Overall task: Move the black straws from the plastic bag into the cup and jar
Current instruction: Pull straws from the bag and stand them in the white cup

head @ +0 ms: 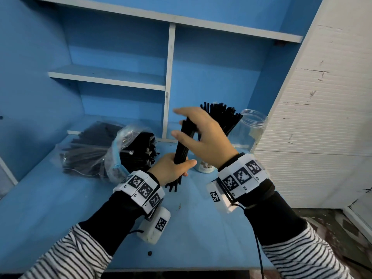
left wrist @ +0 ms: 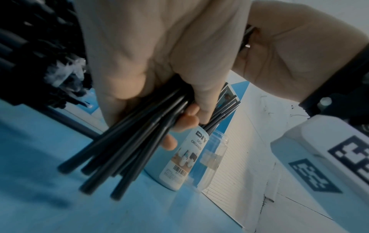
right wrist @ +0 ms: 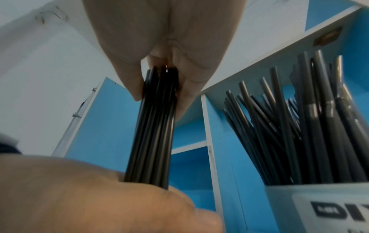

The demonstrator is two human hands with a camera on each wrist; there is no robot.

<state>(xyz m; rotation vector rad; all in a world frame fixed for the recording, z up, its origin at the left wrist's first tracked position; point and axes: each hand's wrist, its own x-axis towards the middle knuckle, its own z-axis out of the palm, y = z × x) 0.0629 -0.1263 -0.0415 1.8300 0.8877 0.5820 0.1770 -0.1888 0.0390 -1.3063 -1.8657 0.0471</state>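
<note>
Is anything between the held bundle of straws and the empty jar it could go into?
The cup, already full of straws, stands between the bundle and the jar, and the right hand holding the bundle's top is there too. The jar's mouth looks open.

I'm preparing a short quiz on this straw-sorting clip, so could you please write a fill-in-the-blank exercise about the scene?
1. The left hand grips the bundle of black straws near its ____ end.
2. The right hand holds the same bundle near its ____ end.
3. The clear jar holds ____ straws.
4. The plastic bag lies to the ____ of the cup, as the head view shows.

Missing words: lower; upper; no; left
</note>
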